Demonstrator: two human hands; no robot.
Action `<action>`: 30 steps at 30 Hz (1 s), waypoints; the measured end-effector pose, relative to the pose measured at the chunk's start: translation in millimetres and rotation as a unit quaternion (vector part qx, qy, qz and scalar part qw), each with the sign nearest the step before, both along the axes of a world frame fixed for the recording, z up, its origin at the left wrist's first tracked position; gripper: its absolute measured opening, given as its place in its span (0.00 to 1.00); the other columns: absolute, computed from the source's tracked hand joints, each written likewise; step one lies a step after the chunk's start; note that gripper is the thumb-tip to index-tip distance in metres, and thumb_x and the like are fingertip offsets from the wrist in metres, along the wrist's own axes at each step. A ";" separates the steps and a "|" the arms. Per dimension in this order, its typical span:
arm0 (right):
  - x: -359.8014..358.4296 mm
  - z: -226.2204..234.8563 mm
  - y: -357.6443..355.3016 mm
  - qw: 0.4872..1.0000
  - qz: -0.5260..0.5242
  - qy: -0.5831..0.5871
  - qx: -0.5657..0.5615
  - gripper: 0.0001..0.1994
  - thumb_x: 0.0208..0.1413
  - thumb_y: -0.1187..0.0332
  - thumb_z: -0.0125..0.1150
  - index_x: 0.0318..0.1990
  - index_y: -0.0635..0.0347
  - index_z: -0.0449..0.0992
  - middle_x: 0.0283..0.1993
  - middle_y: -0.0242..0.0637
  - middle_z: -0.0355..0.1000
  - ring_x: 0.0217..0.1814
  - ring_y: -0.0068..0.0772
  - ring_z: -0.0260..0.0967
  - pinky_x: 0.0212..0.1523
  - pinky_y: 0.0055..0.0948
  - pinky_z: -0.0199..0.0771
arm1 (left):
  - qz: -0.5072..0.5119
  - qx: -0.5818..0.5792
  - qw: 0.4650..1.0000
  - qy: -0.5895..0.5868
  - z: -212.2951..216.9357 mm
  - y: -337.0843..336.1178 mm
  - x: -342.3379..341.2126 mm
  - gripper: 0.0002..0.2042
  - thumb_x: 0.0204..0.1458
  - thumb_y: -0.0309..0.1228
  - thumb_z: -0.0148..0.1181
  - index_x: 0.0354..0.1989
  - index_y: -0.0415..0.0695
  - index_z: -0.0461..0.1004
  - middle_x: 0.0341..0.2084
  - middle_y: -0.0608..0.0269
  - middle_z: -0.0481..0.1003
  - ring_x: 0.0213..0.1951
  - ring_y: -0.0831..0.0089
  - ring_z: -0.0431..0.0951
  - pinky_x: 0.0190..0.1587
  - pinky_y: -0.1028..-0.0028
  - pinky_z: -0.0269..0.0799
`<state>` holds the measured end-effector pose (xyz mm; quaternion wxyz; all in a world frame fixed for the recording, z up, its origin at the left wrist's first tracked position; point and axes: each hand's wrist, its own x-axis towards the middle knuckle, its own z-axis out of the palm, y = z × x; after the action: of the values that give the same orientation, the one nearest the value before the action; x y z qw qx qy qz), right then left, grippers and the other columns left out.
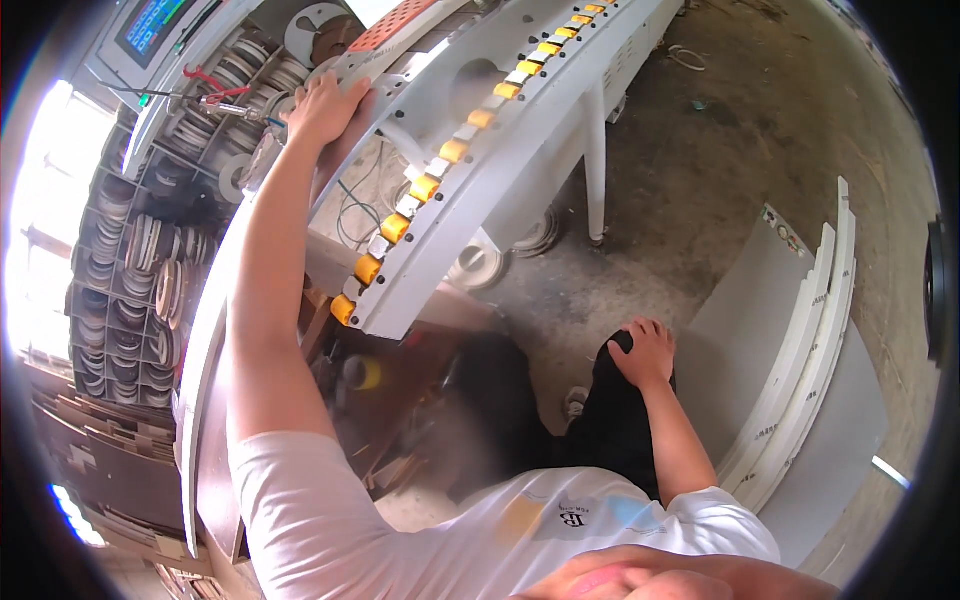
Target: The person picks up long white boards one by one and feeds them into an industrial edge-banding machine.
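My left hand (325,110) is stretched far forward. Its fingers are apart and lie over the end of a brownish board (345,150) beside the machine's pressure beam. I cannot tell how firmly it presses. Along the grey edge-banding machine (440,255) runs a row of yellow rollers (453,152) with white blocks between them. A red-and-white cover (395,25) sits just beyond the left hand. On the knee of my black trousers (605,420) rests my right hand (648,352), fingers spread, holding nothing.
Racks of edge-banding rolls (130,300) stand at the left under a control screen (160,25). Grey panels (745,300) and long white strips (800,370) lean at the right. Rolls of banding (475,265) lie under the machine on the concrete floor (700,180).
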<state>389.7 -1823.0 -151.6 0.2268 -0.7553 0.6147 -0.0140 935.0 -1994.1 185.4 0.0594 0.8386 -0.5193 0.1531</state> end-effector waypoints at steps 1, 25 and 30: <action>-1.2 2.3 1.2 1.000 0.000 0.003 0.006 0.23 0.61 0.45 0.65 0.58 0.46 0.82 0.72 0.30 0.68 0.81 0.45 0.54 0.79 0.51 0.55 | 0.002 -0.004 1.000 0.002 -4.3 -11.8 5.0 0.44 0.62 0.68 0.50 0.75 0.44 0.66 0.76 0.51 0.65 0.77 0.47 0.60 0.74 0.26 0.46; -6.6 -9.7 3.6 1.000 0.009 0.000 -0.024 0.22 0.61 0.46 0.66 0.58 0.42 0.82 0.73 0.29 0.70 0.79 0.43 0.59 0.75 0.51 0.62 | 0.056 0.035 0.996 0.065 6.5 197.0 70.1 0.56 0.56 0.76 0.50 0.74 0.31 0.62 0.72 0.39 0.68 0.73 0.45 0.69 0.73 0.55 0.65; -7.9 -9.2 10.2 0.999 0.020 -0.001 -0.046 0.23 0.61 0.46 0.66 0.59 0.43 0.82 0.74 0.29 0.69 0.80 0.43 0.59 0.75 0.51 0.62 | 0.059 0.041 0.997 0.016 11.0 182.1 56.4 0.53 0.56 0.78 0.50 0.58 0.28 0.75 0.48 0.35 0.84 0.54 0.45 0.85 0.58 0.53 0.78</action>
<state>381.8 -1812.8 -160.8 0.1925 -0.7768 0.5983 -0.0382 991.4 -1812.0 196.4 0.0244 0.8719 -0.4738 0.1215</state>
